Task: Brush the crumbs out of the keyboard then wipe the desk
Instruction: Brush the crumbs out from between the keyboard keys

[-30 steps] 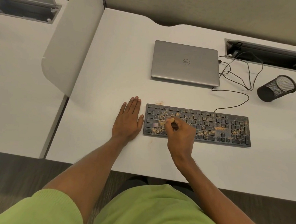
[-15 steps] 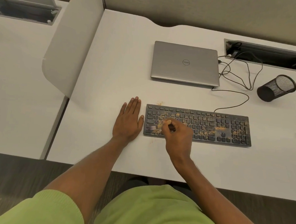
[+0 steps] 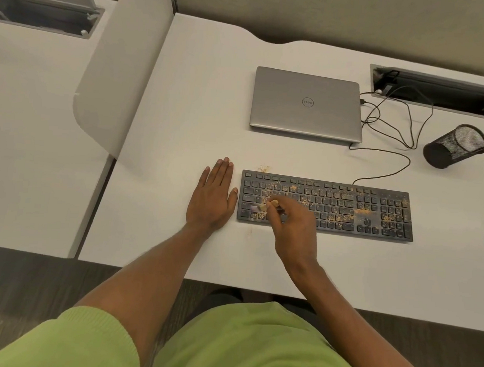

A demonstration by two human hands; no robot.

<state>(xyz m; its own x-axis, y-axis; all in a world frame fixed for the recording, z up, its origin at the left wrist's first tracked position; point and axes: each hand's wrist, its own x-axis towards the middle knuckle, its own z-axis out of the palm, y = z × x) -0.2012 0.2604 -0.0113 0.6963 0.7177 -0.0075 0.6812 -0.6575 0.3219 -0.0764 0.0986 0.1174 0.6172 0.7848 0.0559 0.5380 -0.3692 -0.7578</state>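
Note:
A black keyboard (image 3: 347,206) speckled with tan crumbs lies on the white desk (image 3: 183,108). My right hand (image 3: 296,229) pinches a small brush (image 3: 262,207), its bristles down on the keys at the keyboard's lower left corner. My left hand (image 3: 211,198) lies flat on the desk, fingers straight, thumb touching the keyboard's left edge. A few crumbs (image 3: 263,168) sit on the desk just behind the keyboard's top left corner. The brush handle is mostly hidden by my fingers.
A shut silver laptop (image 3: 306,103) lies behind the keyboard. Black cables (image 3: 391,130) run from it to a cable slot (image 3: 439,90) at the back right. A black mesh cup (image 3: 455,146) lies tipped at right. A white divider panel (image 3: 120,71) stands at left.
My right hand has slid the brush leftward and toward me across the keys, from the left-middle rows to the lower left corner. The left hand has stayed put.

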